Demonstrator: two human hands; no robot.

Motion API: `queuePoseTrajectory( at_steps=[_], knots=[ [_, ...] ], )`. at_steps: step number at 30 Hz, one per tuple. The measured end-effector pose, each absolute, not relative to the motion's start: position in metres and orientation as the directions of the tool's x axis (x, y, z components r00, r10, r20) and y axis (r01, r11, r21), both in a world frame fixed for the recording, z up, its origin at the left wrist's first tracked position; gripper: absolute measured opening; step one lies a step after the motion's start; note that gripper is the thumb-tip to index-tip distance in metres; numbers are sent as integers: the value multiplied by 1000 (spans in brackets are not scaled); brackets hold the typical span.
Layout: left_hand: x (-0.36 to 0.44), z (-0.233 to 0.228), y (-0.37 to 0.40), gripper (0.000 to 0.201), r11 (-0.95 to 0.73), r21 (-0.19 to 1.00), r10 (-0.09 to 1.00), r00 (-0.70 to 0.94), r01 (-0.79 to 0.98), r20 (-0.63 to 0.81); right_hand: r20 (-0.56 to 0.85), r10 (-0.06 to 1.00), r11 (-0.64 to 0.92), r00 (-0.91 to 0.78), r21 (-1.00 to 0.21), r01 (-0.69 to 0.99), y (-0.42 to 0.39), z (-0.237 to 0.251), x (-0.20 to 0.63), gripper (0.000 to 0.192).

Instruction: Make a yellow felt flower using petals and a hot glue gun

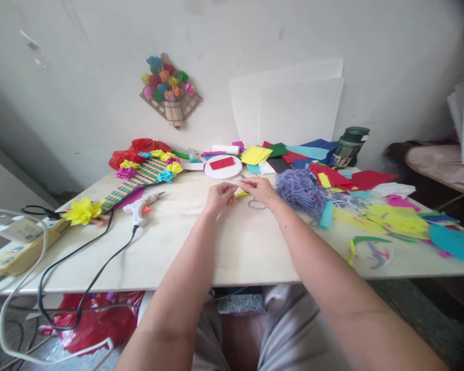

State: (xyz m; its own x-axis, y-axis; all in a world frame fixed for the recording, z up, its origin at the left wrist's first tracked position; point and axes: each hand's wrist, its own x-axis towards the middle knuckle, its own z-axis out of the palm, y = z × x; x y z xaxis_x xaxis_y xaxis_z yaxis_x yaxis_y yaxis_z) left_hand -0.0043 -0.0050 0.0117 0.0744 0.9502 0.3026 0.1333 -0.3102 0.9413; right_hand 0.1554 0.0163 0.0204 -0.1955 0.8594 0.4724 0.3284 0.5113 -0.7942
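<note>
My left hand (219,197) and my right hand (260,189) meet over the middle of the pale table (232,252). Between their fingertips they pinch a small yellow paper piece (240,194), which is mostly hidden by the fingers. A short loop of purple yarn (257,205) lies on the table just below my right hand. A big tangle of purple yarn (301,190) sits right of that hand.
A white glue gun (142,206) with a black cord lies to the left, near a striped stick mat with paper flowers (139,178). A power strip (19,247) sits at the far left. Coloured paper scraps (394,219) cover the right side. A round white disc with a red strip (222,166) lies behind.
</note>
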Motion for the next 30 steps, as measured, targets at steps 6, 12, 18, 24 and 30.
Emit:
queuePoseTrajectory(
  at_steps=[6, 12, 18, 24, 30],
  knots=[
    [-3, 6, -5, 21, -354, 901, 933, 157, 249, 324, 505, 843, 535, -182, -763, 362, 9, 20, 149, 14],
    [-5, 9, -3, 21, -301, 932, 952, 9, 200, 306, 467, 876, 482, -119, -849, 216, 12, 23, 154, 19],
    [-13, 11, 0, 21, -279, 874, 928, -123, 397, 352, 348, 902, 334, -254, -938, -97, 8, 31, 163, 22],
    [-14, 10, -3, 32, -154, 637, 943, -80, 755, 323, 142, 585, 80, -798, -990, -118, -2, 37, 178, 42],
    [-10, 7, -2, 28, -125, 505, 970, -3, 854, 244, 110, 731, 21, -673, -990, -139, 6, 29, 176, 40]
  ],
)
